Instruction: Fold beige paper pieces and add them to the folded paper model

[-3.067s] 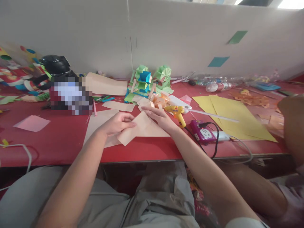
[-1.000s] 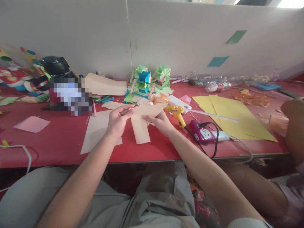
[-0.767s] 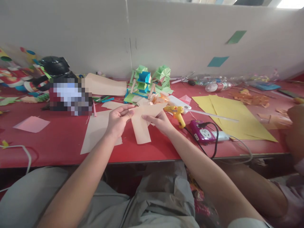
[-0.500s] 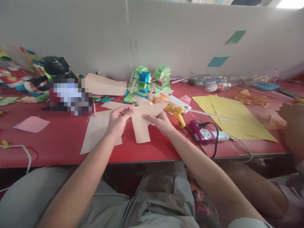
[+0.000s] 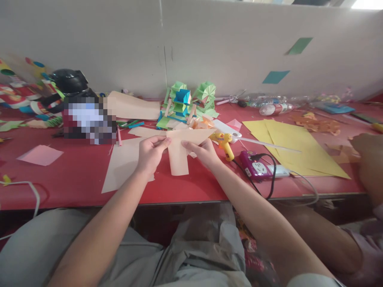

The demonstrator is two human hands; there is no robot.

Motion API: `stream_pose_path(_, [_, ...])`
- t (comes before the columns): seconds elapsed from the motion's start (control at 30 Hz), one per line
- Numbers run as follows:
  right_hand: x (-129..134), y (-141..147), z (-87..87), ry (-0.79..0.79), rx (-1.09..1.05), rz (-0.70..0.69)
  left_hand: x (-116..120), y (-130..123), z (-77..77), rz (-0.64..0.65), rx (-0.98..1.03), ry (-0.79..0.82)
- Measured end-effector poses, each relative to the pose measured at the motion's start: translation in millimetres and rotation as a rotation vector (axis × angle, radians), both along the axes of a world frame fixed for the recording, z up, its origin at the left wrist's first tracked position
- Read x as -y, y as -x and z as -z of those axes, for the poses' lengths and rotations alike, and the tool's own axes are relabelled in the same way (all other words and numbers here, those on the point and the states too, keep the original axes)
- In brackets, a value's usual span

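Both of my hands hold a beige piece of paper (image 5: 178, 159) above the red table. One strip of it hangs down between the hands and another part runs sideways to the right. My left hand (image 5: 152, 153) pinches its upper left corner, thumb on top. My right hand (image 5: 205, 153) grips the right part, with its thumb pressed on the paper near the hanging strip. A larger beige sheet (image 5: 121, 163) lies flat under and left of my left hand. Just right of my right hand rests a yellow glue gun (image 5: 225, 145) with a clear glue stick in its back.
Behind the hands stand green and blue folded-paper models (image 5: 182, 99). A purple power strip (image 5: 255, 165) with cables sits right of the glue gun, before yellow sheets (image 5: 296, 147). Plastic bottles (image 5: 275, 108) lie by the wall. Another person's arm (image 5: 369, 163) rests at the right edge.
The hanging strip of the beige paper has swung slightly up and straightened. Both hands keep their hold on it, and the view has shifted very little.
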State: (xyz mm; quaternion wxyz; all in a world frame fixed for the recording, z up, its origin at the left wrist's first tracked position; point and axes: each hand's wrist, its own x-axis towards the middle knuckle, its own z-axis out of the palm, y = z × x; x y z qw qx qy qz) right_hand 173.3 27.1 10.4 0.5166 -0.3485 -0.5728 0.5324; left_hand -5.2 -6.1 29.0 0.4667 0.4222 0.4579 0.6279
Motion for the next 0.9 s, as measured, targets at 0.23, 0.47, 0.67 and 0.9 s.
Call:
stream_pose_path(0.23, [1.3,1.9,-0.4,-0.028,0.015,0.091,0.3,-0.7,5.3,0.092,-0.039,0.023])
stream_pose_path(0.47, [1.4,1.9,-3.8,-0.059,-0.015,0.157,1.1,-2.5,9.2,0.094,-0.095,0.026])
stream_pose_path(0.67, [0.4,1.2,-5.0,-0.066,-0.06,0.196,0.2,-0.7,9.8,0.087,-0.195,0.03])
stream_pose_path(0.9, [-5.2,-1.9,-2.3,-0.058,-0.064,0.256,-2.0,-0.5,11.9,0.084,-0.274,0.006])
